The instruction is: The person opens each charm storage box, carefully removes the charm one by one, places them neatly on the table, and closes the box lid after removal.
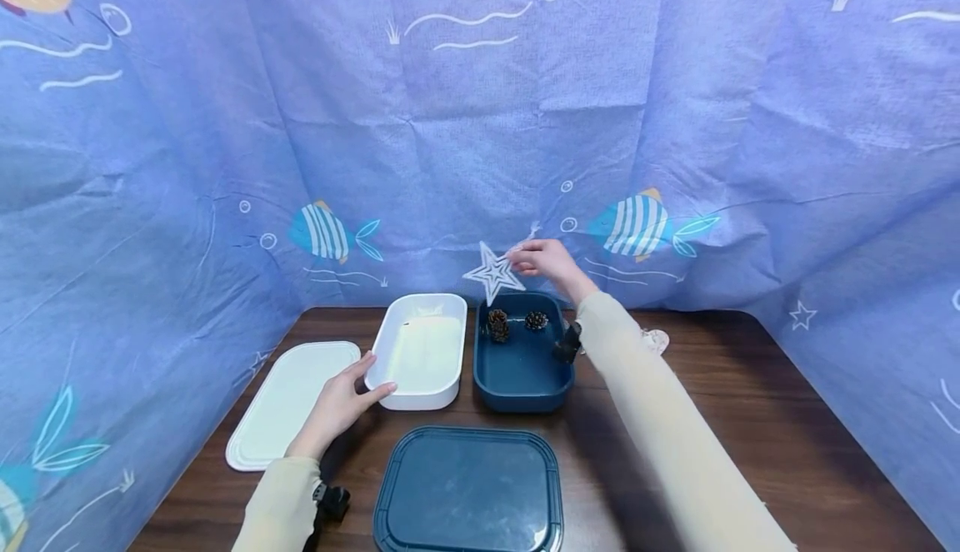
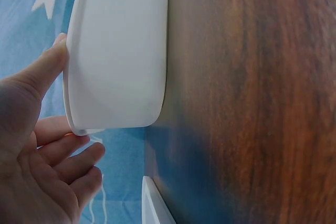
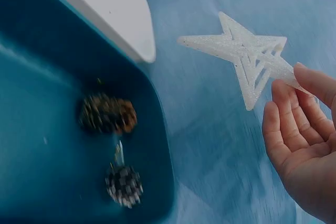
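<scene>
1. Right hand (image 1: 547, 260) up and out, thumb and fingers pinching a star (image 1: 492, 273) by one point, in the air around the far end of the blue box (image 1: 525, 375)!
2. My left hand (image 1: 341, 406) touches the white box (image 1: 422, 368) at its near-left corner, thumb and fingers spread apart across it.
3. The left wrist view catches my bent lower fingers, hidden from the head view.
4. Right wrist close-up: five points, white, glittery, slots cut through; pine cones (image 3: 124, 186) below, one frosted pale.
5. Only the head view gets the white lid (image 1: 292, 402) and blue lid (image 1: 468, 489) whole on the brown counter (image 1: 720, 385).
</scene>
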Action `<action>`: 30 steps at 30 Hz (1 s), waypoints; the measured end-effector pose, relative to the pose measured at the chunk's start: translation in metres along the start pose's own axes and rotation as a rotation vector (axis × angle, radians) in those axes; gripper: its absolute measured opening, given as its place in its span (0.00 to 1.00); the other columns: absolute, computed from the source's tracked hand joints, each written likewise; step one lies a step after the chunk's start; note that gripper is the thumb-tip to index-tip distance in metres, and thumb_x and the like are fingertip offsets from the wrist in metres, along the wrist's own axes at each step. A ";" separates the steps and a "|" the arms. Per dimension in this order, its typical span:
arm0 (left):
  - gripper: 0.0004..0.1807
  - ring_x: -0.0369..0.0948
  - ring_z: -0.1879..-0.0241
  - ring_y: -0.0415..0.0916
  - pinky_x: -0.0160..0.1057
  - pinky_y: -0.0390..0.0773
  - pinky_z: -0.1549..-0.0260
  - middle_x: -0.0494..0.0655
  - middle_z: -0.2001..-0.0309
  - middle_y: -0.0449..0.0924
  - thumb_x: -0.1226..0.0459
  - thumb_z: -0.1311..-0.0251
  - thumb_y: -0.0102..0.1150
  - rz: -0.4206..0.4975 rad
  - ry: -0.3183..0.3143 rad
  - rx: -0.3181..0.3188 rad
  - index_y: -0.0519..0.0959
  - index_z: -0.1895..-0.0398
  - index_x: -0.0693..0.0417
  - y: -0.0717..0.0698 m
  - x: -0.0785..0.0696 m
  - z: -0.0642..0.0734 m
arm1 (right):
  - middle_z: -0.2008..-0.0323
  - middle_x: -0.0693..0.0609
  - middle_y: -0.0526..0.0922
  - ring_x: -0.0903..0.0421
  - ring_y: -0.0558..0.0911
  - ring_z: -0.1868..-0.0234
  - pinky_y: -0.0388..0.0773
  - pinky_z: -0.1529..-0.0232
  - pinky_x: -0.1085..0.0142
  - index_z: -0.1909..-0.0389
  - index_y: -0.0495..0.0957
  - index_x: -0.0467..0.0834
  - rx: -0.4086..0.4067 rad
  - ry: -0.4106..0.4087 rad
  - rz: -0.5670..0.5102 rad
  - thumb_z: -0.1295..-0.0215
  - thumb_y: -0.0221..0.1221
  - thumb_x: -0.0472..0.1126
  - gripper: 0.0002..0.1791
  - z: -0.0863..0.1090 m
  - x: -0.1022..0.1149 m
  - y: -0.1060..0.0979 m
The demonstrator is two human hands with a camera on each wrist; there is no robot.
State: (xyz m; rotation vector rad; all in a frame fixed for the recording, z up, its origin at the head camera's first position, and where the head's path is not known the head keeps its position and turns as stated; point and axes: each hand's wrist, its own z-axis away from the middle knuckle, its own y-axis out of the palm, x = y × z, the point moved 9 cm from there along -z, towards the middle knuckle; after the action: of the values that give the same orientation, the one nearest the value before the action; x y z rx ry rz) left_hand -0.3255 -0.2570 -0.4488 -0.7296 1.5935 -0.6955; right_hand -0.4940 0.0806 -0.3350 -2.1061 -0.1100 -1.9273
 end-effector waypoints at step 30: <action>0.54 0.61 0.26 0.52 0.62 0.62 0.32 0.62 0.23 0.54 0.38 0.39 0.62 0.018 -0.007 0.039 0.57 0.23 0.66 0.001 -0.002 0.001 | 0.73 0.55 0.86 0.63 0.85 0.72 0.84 0.62 0.72 0.70 0.84 0.46 -0.292 0.069 -0.338 0.30 0.62 0.32 0.09 0.085 -0.043 -0.221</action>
State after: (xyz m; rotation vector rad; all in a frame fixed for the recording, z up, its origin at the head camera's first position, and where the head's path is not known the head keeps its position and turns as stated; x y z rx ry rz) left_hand -0.3247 -0.2549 -0.4490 -0.6879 1.5746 -0.7085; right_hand -0.4710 0.3200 -0.3488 -2.3242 -0.1919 -2.3317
